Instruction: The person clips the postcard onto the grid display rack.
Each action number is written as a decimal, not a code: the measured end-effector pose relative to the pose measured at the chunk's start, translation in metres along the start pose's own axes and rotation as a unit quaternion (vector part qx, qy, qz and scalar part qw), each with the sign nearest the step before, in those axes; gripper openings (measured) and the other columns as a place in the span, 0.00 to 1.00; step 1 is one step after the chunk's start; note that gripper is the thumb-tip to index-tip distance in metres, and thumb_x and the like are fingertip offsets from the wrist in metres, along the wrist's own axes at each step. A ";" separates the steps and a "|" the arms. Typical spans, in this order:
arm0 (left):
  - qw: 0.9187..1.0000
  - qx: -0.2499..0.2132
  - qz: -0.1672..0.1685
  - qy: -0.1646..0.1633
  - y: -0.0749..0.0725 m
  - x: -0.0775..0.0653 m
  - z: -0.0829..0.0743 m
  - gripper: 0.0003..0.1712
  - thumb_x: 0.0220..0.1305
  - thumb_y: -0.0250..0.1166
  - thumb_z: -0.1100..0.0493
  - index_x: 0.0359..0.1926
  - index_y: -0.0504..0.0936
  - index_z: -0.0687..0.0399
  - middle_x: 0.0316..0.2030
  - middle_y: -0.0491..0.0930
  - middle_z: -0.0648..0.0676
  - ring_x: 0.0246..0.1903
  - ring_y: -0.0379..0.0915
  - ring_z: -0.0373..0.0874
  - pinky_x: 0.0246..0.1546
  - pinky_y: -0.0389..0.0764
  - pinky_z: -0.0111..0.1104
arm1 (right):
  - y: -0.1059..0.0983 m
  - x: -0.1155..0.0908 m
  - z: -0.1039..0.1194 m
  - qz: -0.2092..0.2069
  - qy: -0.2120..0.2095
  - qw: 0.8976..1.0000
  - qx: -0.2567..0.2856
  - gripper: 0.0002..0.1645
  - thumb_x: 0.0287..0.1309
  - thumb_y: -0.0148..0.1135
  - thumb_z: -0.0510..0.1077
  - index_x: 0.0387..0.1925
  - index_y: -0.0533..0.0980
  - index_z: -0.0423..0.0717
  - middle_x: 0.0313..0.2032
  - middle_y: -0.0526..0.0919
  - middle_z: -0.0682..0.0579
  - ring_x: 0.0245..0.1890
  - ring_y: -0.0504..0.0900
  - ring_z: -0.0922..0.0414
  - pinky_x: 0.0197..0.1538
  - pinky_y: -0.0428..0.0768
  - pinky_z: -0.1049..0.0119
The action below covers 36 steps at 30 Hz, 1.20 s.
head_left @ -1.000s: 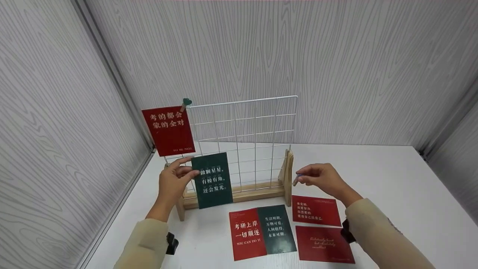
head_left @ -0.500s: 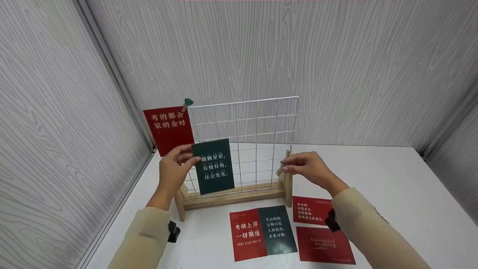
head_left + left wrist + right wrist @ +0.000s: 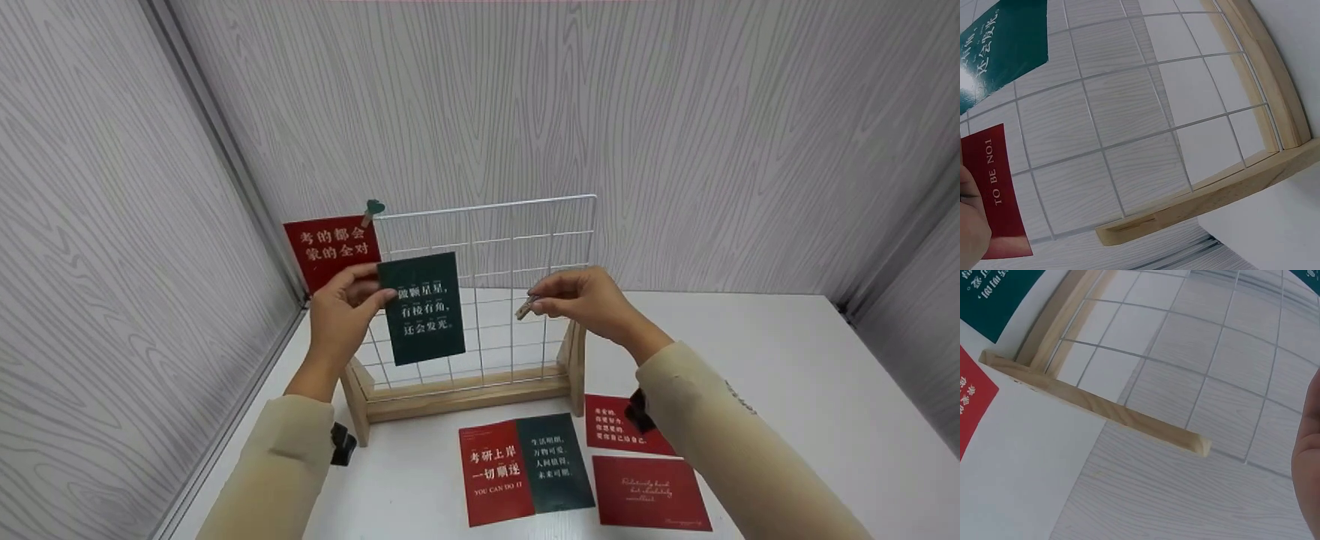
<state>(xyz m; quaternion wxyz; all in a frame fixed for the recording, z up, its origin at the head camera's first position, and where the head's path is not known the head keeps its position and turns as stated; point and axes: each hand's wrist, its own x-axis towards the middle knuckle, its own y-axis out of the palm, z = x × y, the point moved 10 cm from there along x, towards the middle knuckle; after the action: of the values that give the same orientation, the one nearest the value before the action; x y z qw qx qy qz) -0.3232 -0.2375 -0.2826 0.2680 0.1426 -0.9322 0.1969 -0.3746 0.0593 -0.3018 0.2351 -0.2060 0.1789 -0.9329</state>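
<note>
My left hand [image 3: 341,319] pinches a dark green card [image 3: 421,307] with white lettering by its left edge, upright before the white wire grid [image 3: 487,207]. In the left wrist view, part of the green card [image 3: 1016,42] shows at the top left. Between the thumb and fingers of my right hand [image 3: 589,304] is a small wooden clothespin [image 3: 526,307], just in front of the grid's right half. A red card [image 3: 330,251] hangs at the grid's upper left under a clip with a green heart [image 3: 375,206]; my left hand covers its lower part.
The grid stands in a wooden base [image 3: 472,394]. Before it on the white table lie a red card [image 3: 495,472], a green card [image 3: 555,461] and two more red cards, one being the lower red card [image 3: 651,491]. Walls rise behind and at both sides.
My left hand has raised the green card from low on the grid to mid-height. My right hand has moved left and up with the clothespin, from beside the stand to before the grid.
</note>
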 end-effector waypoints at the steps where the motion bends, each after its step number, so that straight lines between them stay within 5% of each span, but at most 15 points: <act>1: 1.000 -0.005 0.002 0.002 0.000 0.001 -0.002 0.20 0.56 0.69 0.65 0.51 0.80 0.59 0.35 0.84 0.54 0.33 0.80 0.42 0.39 0.80 0.29 | 0.001 0.002 0.004 0.001 -0.003 1.000 -0.001 0.11 0.56 0.66 0.38 0.41 0.83 0.38 0.36 0.84 0.48 0.37 0.83 0.53 0.44 0.80 0.66; 10: 0.999 -0.033 0.005 0.020 0.000 0.010 -0.023 0.19 0.57 0.68 0.67 0.50 0.80 0.61 0.36 0.84 0.58 0.33 0.81 0.45 0.33 0.82 0.33 | 0.007 0.019 0.031 -0.007 -0.028 0.999 -0.016 0.11 0.57 0.66 0.38 0.42 0.83 0.40 0.36 0.85 0.51 0.36 0.83 0.55 0.43 0.81 0.65; 17: 0.999 -0.025 -0.008 0.036 0.001 0.018 -0.025 0.19 0.56 0.69 0.65 0.50 0.81 0.59 0.36 0.85 0.55 0.33 0.81 0.43 0.34 0.82 0.31 | 0.007 0.033 0.051 -0.032 -0.020 0.999 -0.018 0.12 0.59 0.63 0.36 0.44 0.83 0.40 0.37 0.85 0.49 0.37 0.84 0.56 0.44 0.81 0.66; 36: 0.996 0.001 -0.055 0.066 -0.010 0.025 -0.044 0.16 0.56 0.70 0.64 0.47 0.82 0.62 0.36 0.85 0.54 0.34 0.80 0.39 0.41 0.79 0.29 | 0.002 0.064 0.119 -0.137 -0.077 0.985 -0.077 0.11 0.61 0.61 0.40 0.45 0.82 0.44 0.37 0.85 0.56 0.35 0.80 0.62 0.39 0.77 0.71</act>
<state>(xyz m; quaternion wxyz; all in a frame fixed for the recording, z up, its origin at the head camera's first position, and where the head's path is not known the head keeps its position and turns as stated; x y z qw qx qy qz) -0.3203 -0.2309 -0.2318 0.3395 0.1808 -0.9030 0.1913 -0.3695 -0.0029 -0.1819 0.1016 -0.3170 0.2017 -0.9211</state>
